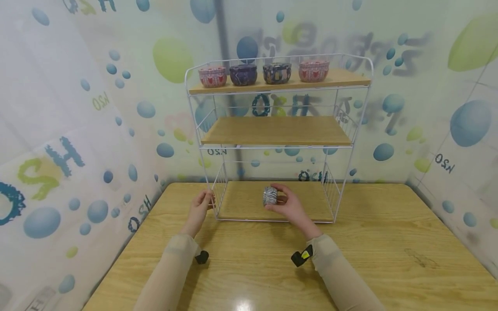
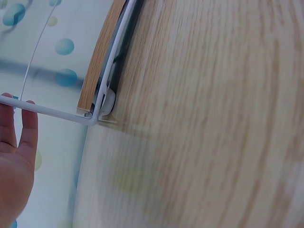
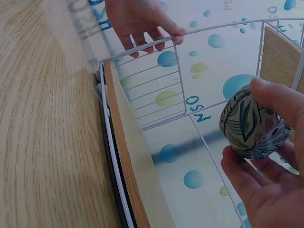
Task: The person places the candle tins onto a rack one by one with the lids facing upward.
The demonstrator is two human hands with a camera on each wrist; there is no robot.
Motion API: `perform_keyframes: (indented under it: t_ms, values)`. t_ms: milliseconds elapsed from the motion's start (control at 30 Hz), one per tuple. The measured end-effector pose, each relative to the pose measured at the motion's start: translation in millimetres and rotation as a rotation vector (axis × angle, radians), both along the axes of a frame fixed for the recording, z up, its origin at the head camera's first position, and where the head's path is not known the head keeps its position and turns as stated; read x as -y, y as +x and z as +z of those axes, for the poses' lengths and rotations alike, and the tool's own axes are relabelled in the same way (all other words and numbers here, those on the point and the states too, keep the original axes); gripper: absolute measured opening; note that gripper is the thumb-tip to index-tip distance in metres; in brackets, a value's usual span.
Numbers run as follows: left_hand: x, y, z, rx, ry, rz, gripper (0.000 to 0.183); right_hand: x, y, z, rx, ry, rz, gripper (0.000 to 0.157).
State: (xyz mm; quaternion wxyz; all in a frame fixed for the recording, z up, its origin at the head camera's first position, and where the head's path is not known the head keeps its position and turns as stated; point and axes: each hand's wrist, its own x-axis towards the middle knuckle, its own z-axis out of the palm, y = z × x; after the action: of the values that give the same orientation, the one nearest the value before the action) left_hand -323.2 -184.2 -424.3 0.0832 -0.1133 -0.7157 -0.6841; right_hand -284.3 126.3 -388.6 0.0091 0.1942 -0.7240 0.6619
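My right hand [image 1: 291, 208] holds a small round tin [image 1: 270, 196] between thumb and fingers, over the bottom shelf [image 1: 241, 201] of a white wire-framed rack. In the right wrist view the tin [image 3: 249, 121] shows a dark leaf pattern on a pale ground and is tilted on its side. The left hand [image 1: 198, 211] grips the rack's front left post [image 1: 206, 170] low down, near the bottom shelf. In the left wrist view its fingertips [image 2: 29, 114] curl round the white post [image 2: 59, 114].
Along the top shelf [image 1: 280, 87] stand several patterned tins, among them a pink one [image 1: 212, 77], a purple one [image 1: 243, 75] and a dark multicoloured one [image 1: 277, 74]. A wooden middle shelf [image 1: 276, 129] lies between. The rack stands on a wooden table [image 1: 249, 263] before a printed wall covering.
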Motion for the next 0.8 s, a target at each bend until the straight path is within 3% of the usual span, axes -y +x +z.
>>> perform_keyframes:
  t_ms: [333, 800]
  values:
    - [-1.4, 3.4, 4.5, -0.017, -0.007, -0.008, 0.035, 0.7, 4.6, 5.2, -0.089, 0.135, -0.09, 0.064]
    - [-0.6, 4.3, 3.8, -0.01, -0.029, -0.017, 0.036, -3.0, 3.0, 5.3, -0.061, 0.1, -0.061, 0.066]
